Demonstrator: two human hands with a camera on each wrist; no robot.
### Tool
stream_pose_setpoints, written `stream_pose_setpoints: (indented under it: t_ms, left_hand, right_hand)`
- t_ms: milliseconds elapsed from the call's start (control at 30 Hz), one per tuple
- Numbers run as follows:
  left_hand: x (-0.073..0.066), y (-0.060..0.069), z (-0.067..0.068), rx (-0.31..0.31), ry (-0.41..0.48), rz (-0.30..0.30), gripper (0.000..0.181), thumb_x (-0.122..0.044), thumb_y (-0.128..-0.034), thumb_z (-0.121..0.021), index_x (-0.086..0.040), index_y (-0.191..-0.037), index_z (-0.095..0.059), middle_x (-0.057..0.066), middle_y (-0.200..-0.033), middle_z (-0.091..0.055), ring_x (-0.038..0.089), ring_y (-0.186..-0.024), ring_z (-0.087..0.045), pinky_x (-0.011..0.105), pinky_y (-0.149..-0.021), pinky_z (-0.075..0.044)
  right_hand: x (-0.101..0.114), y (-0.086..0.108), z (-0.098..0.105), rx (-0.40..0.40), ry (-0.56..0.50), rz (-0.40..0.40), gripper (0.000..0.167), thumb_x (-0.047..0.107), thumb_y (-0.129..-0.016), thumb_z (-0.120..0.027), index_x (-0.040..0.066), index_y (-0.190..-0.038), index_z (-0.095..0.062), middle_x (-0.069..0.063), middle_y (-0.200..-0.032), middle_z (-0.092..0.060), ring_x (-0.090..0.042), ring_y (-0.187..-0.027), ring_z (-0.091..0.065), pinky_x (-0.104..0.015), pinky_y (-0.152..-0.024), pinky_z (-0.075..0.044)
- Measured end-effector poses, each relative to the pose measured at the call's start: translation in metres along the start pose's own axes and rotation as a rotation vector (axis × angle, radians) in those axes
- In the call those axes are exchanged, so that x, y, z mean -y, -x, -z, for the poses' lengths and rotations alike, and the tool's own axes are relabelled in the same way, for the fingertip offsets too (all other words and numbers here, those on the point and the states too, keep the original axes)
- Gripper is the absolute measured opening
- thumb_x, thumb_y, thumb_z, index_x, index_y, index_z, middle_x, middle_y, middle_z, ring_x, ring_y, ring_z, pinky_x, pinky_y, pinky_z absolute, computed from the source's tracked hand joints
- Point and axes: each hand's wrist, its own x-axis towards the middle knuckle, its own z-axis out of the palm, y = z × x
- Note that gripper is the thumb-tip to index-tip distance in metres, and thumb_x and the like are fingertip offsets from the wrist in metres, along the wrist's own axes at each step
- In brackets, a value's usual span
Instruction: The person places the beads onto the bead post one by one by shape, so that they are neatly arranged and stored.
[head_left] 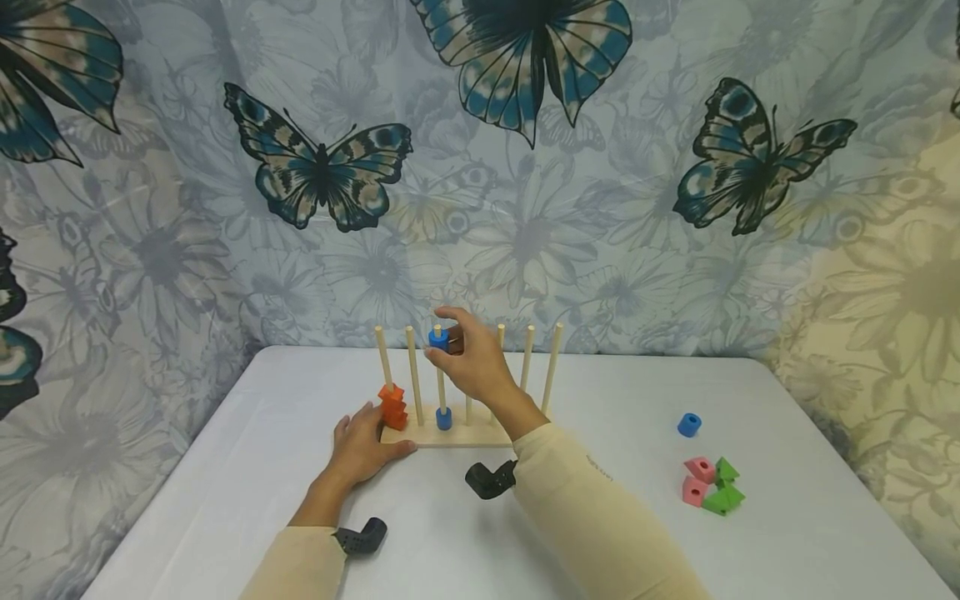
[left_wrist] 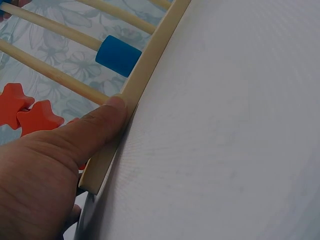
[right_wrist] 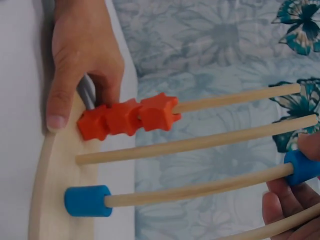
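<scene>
A wooden peg rack (head_left: 465, 437) stands on the table with a row of upright pegs. Near the top of the third peg from the left, my right hand (head_left: 480, 360) pinches a blue cylinder (head_left: 438, 341); the peg's tip pokes out above it. Another blue cylinder (right_wrist: 88, 201) sits at the foot of that same peg. Three orange star beads (right_wrist: 159, 112) are stacked on the leftmost peg. My left hand (head_left: 360, 450) grips the rack's left end, its thumb (left_wrist: 100, 122) along the front edge of the base and its other fingers behind, partly hidden.
On the table's right side lies a loose blue cylinder (head_left: 689, 425). Closer to me are pink blocks (head_left: 695, 491) and green triangular blocks (head_left: 723, 499) in a small group. Behind the white table (head_left: 600, 483) hangs a butterfly-patterned cloth (head_left: 525, 242).
</scene>
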Motion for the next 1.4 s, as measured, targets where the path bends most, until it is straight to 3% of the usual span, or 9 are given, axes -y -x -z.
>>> stream_pose_setpoints:
  t_ms: [333,1200,1400]
  left_hand:
    - [-0.002,0.001,0.000,-0.008,-0.004,-0.012,0.077,-0.045,-0.0732,-0.082,-0.005,-0.134,-0.055,0.018,-0.137,-0.051,0.041,-0.137,-0.029,0.061,-0.108,-0.003]
    - [-0.001,0.002,0.000,-0.004,-0.010,-0.013,0.077,-0.046,-0.0735,-0.082,-0.005,-0.134,-0.054,0.017,-0.139,-0.051,0.043,-0.137,-0.028,0.061,-0.108,-0.003]
    - [0.000,0.002,0.000,-0.014,-0.013,-0.017,0.077,-0.046,-0.0731,-0.082,-0.005,-0.133,-0.055,0.017,-0.138,-0.051,0.042,-0.137,-0.028,0.061,-0.108,-0.004]
  right_hand:
    - [-0.010,0.008,-0.008,-0.085,-0.053,0.003,0.069,0.010,-0.084,-0.076,0.012,-0.142,-0.040,-0.008,-0.101,-0.063,-0.019,-0.085,-0.065,-0.028,-0.076,-0.054]
    - [-0.036,0.027,-0.029,-0.102,-0.152,-0.115,0.051,0.010,-0.083,-0.075,0.004,-0.128,-0.051,-0.009,-0.099,-0.066,-0.022,-0.085,-0.065,-0.032,-0.075,-0.055]
    - [-0.046,0.032,-0.036,-0.110,-0.149,-0.162,0.039,0.010,-0.082,-0.077,0.004,-0.115,-0.057,-0.007,-0.096,-0.065,-0.021,-0.086,-0.064,-0.033,-0.076,-0.054]
